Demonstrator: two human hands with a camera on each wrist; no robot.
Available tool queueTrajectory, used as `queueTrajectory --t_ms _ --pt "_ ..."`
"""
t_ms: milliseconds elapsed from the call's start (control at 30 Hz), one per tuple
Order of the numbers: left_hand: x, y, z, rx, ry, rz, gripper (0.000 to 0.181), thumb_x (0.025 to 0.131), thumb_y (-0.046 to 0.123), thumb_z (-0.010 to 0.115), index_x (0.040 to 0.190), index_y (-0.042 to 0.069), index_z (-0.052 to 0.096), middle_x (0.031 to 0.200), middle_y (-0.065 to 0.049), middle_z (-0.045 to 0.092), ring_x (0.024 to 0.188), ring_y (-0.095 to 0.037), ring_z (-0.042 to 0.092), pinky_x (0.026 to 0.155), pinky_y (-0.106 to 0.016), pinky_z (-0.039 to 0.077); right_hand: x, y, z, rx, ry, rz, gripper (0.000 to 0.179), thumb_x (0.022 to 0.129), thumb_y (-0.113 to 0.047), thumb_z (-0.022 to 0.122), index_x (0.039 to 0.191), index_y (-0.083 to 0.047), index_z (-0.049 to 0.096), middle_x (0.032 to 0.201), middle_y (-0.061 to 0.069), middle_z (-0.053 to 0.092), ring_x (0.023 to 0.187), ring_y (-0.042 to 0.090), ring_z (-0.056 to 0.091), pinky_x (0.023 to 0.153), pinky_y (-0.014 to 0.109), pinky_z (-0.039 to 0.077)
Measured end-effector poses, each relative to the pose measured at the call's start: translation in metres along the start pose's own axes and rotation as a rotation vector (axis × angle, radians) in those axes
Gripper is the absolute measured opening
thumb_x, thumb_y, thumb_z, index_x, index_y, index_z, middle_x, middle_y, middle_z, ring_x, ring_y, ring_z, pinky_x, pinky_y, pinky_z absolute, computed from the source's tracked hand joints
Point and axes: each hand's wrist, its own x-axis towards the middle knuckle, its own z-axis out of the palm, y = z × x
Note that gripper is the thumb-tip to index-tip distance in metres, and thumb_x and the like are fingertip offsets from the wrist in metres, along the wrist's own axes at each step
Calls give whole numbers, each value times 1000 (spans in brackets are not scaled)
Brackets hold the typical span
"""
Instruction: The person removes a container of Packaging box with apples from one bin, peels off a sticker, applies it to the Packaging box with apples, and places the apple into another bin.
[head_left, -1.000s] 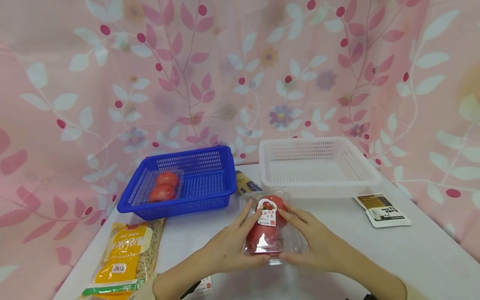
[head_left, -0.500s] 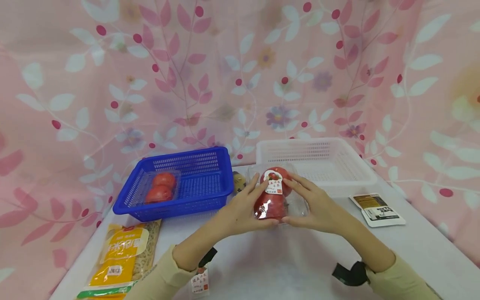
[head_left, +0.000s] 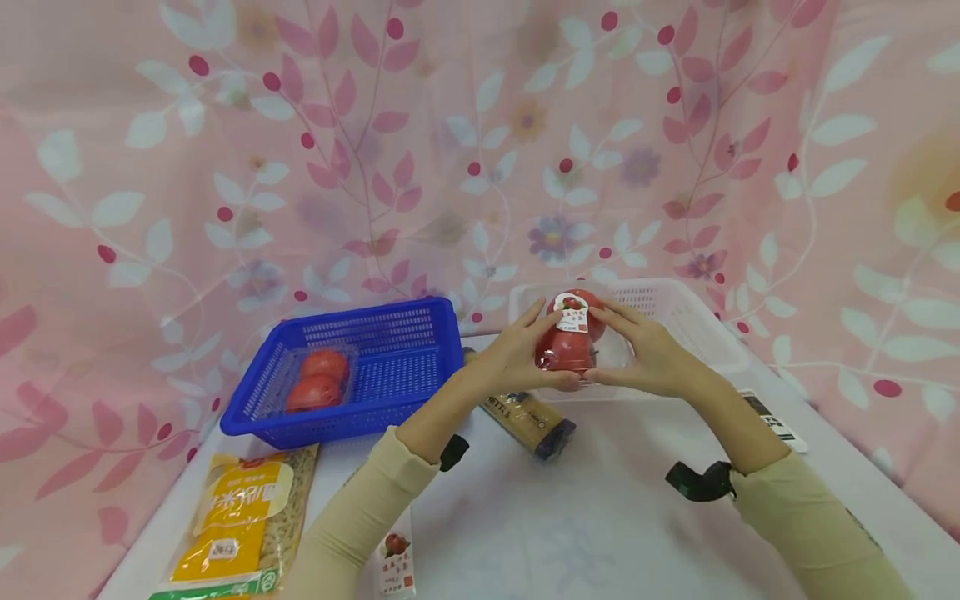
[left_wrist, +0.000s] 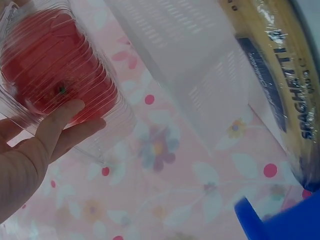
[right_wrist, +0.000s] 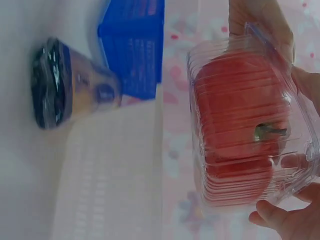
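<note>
Both hands hold a clear plastic box of tomatoes (head_left: 574,354) with a white label, raised in front of the white basket (head_left: 675,321) and overlapping its left part in the head view. My left hand (head_left: 517,358) grips the box's left side and my right hand (head_left: 656,354) its right side, thumbs at the near edge. Through the ribbed plastic a red tomato (left_wrist: 55,65) with a green stem shows in the left wrist view, where fingers of the left hand (left_wrist: 35,155) press the box. In the right wrist view, the right hand (right_wrist: 295,215) is at the box's lower corner.
A blue basket (head_left: 405,408) at the left holds another box of tomatoes (head_left: 318,379). A spaghetti pack (head_left: 528,425) lies between the baskets, partly behind the left forearm. A yellow pasta bag (head_left: 240,517), a labelled packet (head_left: 395,558) and a pouch (head_left: 776,421) lie on the table.
Both hands have carried the tomato box upward, away from the person and slightly right, to the white basket. The spaghetti pack now shows more, and the pouch is partly covered by the right forearm.
</note>
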Motion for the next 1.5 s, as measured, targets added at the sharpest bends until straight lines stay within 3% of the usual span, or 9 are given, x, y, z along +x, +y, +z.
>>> queueTrajectory --t_ms 133,333,533,700,933,1133,1500 --pt "23 -2 3 -5 -16 -10 87 74 51 69 144 18 30 152 -12 12 132 -32 28 92 -44 42 8 18 -10 -26 -49 43 84 67 -37 80 134 -2 43 141 19 34 124 42 35 91 60 36" --pt "56 -5 11 48 5 47 78 75 49 69 138 13 40 148 -16 23 131 -31 29 92 -41 44 14 42 -20 -29 -86 109 80 71 -36 78 133 0 43 139 22 34 125 43 33 92 61 34" --pt "79 -11 21 56 21 61 74 76 49 68 136 14 43 147 -12 27 129 -28 34 89 -39 46 19 61 -23 -46 -111 161 80 74 -37 74 135 1 40 142 20 31 126 43 31 93 62 33" --pt "95 -19 34 69 36 70 72 77 47 68 136 14 44 147 -12 27 132 -27 29 93 -41 43 18 77 -21 -57 -99 209 81 73 -40 75 136 -1 41 142 18 31 127 41 30 92 62 33" --pt "110 -27 59 4 -1 22 73 78 46 67 139 15 41 148 -13 25 130 -31 31 93 -40 43 15 99 -17 -62 -160 260 82 72 -44 74 135 -1 42 141 23 32 127 44 28 91 65 32" --pt "119 -27 82 -57 -39 -28 72 77 49 68 137 16 43 147 -7 28 125 -23 38 91 -32 44 6 114 -11 -26 -217 272 81 73 -41 73 135 1 41 140 24 32 125 44 31 90 65 32" --pt "129 -37 110 -36 -118 -12 70 78 48 68 135 14 46 144 -8 35 127 -22 37 96 -33 40 -10 136 -1 26 -281 319 75 74 -43 71 133 -2 46 138 21 38 117 43 41 87 61 38"
